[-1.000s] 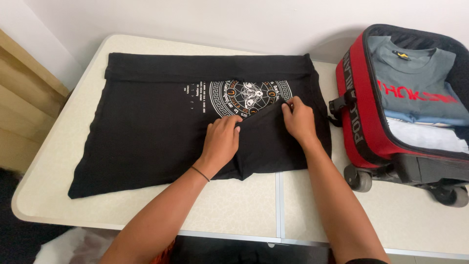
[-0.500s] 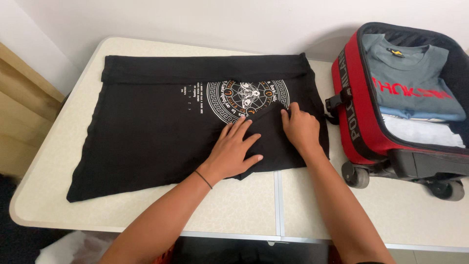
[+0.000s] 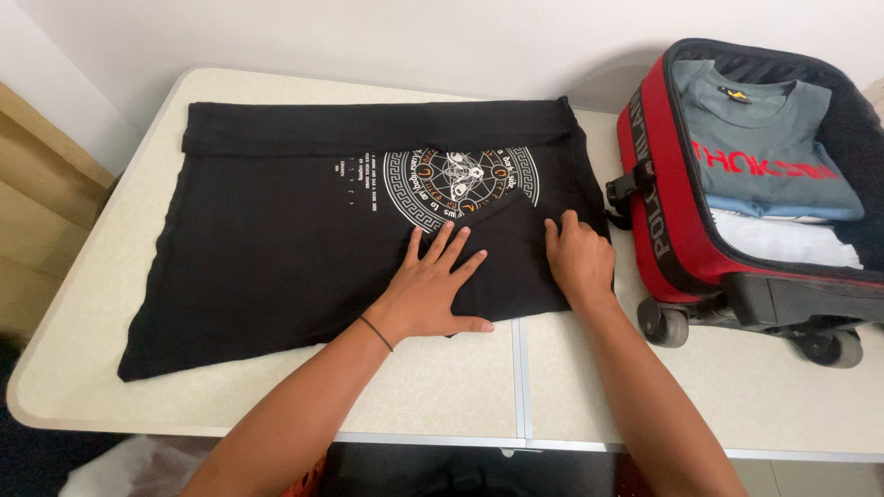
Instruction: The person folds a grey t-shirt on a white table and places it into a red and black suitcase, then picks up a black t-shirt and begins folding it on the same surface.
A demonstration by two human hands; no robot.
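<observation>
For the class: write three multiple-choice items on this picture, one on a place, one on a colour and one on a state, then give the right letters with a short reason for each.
1. Where does the suitcase stand?
A. On the table, right of the black shirt
B. On the floor under the table
C. On top of the black shirt

2. What colour is the folded shirt uppermost in the suitcase?
A. Yellow
B. Grey with red print
C. White with green stripes

3. How do the two hands lie?
A. Both raised in the air
B. Both pressed flat on the black shirt
C. Both closed round the suitcase handle

Key:
1 A, since its wheels rest on the tabletop beside the shirt's right edge.
2 B, since the grey shirt lies above the paler folded layers.
3 B, since the left hand spreads its fingers on the cloth and the right hand lies palm down near it.
</observation>
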